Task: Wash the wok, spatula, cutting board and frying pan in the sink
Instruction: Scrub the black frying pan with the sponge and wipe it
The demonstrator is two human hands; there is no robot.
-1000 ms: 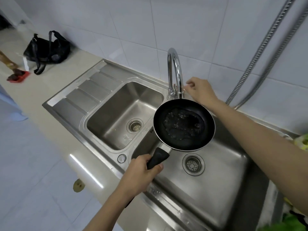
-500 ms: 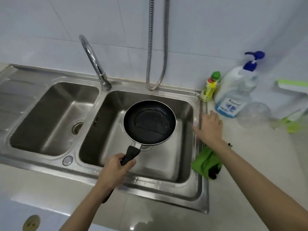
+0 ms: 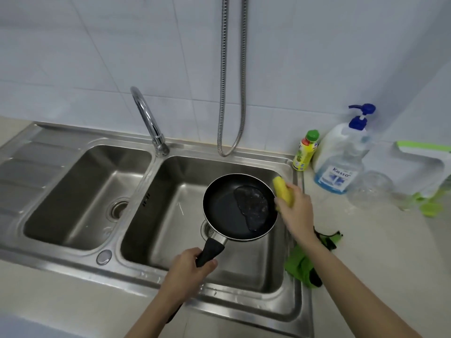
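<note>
Here, everything is placed relative to the right sink basin [image 3: 170, 215].
Frying pan: the frying pan [image 3: 229, 211] hangs level above that basin, over its drain, with a pool of water lying toward the pan's right side; holding it there probably keeps any spill inside the basin.
Left hand: the left hand [image 3: 188, 272] is wrapped round the black handle at the basin's near edge, steadying the pan.
Right hand: the right hand [image 3: 294, 208] grips a yellow sponge [image 3: 283, 192] at the pan's right rim, just inside the basin's right wall, apparently ready to scrub.
Faucet: the faucet [image 3: 148, 120] stands behind the basin's left corner; no water visibly runs.
Soap: the pump bottle [image 3: 341, 157] stands on the counter right of the basin, within reach.
Wok, spatula, cutting board: not in view.
Stage: judged early in washing the pan.
</note>
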